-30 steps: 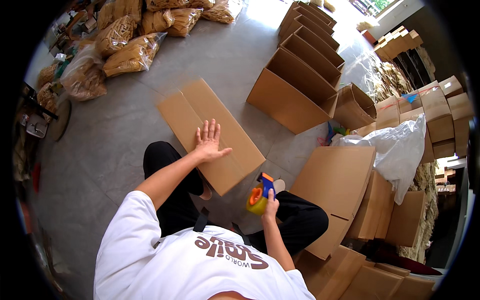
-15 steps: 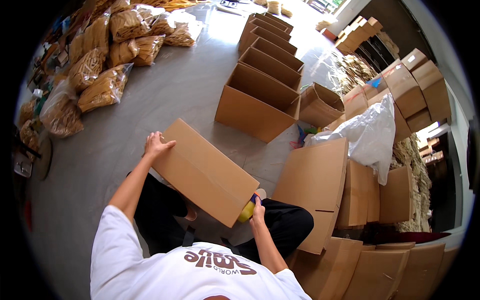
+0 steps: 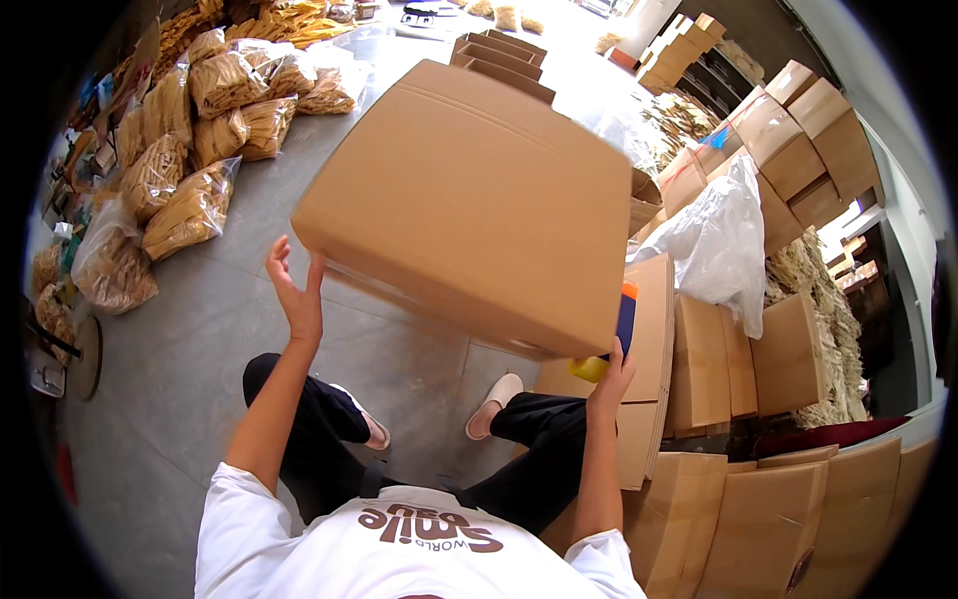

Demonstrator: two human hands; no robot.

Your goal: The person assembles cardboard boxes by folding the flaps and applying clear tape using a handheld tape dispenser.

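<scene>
A large brown cardboard box (image 3: 469, 210) is raised and tilted in front of me, one broad face turned up and its near edge slightly blurred. At its lower left corner my left hand (image 3: 297, 299) has fingers and thumb apart; the thumb is close to the box, and I cannot tell whether it touches. By the lower right corner my right hand (image 3: 611, 379) is closed on a tape dispenser (image 3: 627, 319), blue and orange with a yellow roll. The box partly hides the dispenser.
Behind the raised box stands a row of open boxes (image 3: 499, 62), mostly hidden. Flattened cardboard (image 3: 639, 399) and more cartons (image 3: 763, 514) are on my right, with a clear plastic sheet (image 3: 714, 240). Filled plastic bags (image 3: 195, 210) lie at far left, near a round stand (image 3: 88, 354).
The box has gone up and away from my lap, and a wider face now shows. My left hand has opened from its edge. The right hand, with the dispenser, has moved right and forward.
</scene>
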